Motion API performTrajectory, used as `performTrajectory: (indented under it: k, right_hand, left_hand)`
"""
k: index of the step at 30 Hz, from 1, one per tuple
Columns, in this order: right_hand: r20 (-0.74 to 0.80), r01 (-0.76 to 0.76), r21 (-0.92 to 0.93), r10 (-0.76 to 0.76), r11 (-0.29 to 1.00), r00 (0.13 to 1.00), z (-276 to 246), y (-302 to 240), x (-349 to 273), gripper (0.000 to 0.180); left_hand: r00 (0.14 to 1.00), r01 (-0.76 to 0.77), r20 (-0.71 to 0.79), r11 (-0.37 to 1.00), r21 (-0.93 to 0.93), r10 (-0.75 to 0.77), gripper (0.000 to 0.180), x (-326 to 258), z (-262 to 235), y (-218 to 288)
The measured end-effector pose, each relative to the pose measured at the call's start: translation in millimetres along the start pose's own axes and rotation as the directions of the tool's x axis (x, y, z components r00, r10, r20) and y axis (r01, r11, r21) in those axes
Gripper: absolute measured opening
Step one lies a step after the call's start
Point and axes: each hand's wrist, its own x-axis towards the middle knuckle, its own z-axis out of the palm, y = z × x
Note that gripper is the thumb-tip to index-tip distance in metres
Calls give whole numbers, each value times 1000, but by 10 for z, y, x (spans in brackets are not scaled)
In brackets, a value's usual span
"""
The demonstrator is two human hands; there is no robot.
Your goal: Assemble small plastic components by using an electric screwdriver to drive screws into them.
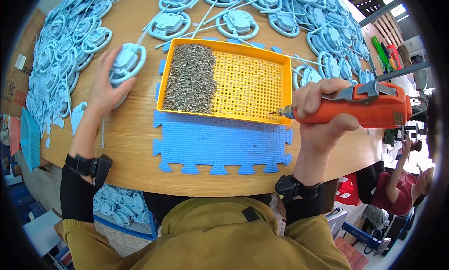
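Observation:
My left hand is closed around a light blue plastic steering-wheel-shaped part at the left of the table. My right hand grips an orange electric screwdriver, its bit pointing left over the right end of a yellow tray. A heap of small metal screws fills the left part of that tray. Its right part is a perforated grid of small holes, with screws seated in many of them. Whether the bit touches a screw, I cannot tell.
A blue foam mat lies under the tray on the wooden table. Piles of similar light blue parts ring the left, far and right sides. Another crate of parts stands below the table edge. A person is at the far right.

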Motion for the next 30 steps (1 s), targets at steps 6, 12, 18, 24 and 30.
performTrajectory:
  k: [6,12,18,24,30]
  right_hand:
    - [-35,-53,-19,52,998,998,29,15,-35,69]
    - [23,-45,-15,45,999,999,55,21,-43,65]
    - [-55,30,11,-30,999,998,147,-322,9,78]
    - [136,-51,155,30,987,990,800,-429,-286,78]
    - [165,-186,-46,191,982,968,943,-358,-421,74]
  left_hand:
    - [981,-135,-152,987,-82,121,81,-311,-250,732]
    - [945,-275,139,948,-159,297,77,-895,-152,1548]
    - [886,-241,376,962,-130,273,76,-893,85,1844]
    - [961,-171,178,961,-218,212,68,-992,220,1832]
    - [977,-129,139,965,-228,164,58,-1004,244,1887]
